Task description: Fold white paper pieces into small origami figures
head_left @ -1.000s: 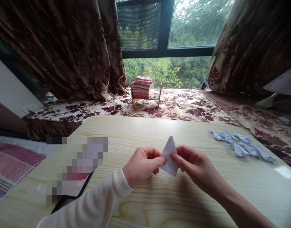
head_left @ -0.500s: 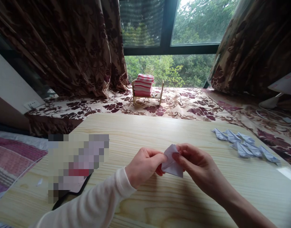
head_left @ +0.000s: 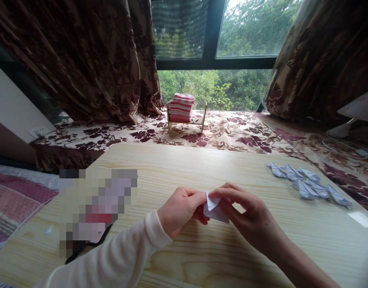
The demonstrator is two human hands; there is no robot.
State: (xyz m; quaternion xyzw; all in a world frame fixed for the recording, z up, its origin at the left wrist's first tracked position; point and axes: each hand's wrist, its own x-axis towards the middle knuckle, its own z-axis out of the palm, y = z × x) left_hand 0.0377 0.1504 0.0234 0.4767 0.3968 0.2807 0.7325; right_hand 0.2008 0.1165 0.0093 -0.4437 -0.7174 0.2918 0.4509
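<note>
A small folded piece of white paper (head_left: pixel 217 214) is held between both hands, just above the wooden table (head_left: pixel 136 172). My left hand (head_left: pixel 181 210) pinches its left edge between thumb and fingers. My right hand (head_left: pixel 242 204) grips it from the right, with the index finger pressing a top flap down toward the left and the thumb beneath. Fingers partly cover the paper, so its full shape is hidden. On the table's right side lie several folded white paper pieces (head_left: pixel 305 188) with pointed ends, set in loose rows.
At the left, a blurred-out flat object with a dark edge (head_left: pixel 91 248) rests on the table, and a white paper scrap (head_left: pixel 48 230) lies beside it. Beyond the table, a small wooden rack (head_left: pixel 205 116) holds folded red-and-white cloths (head_left: pixel 181 108). A lamp (head_left: pixel 359 106) stands far right.
The paper's upper part has been bent down toward the left. My right index finger has moved over the top onto the flap; my left hand keeps its hold.
</note>
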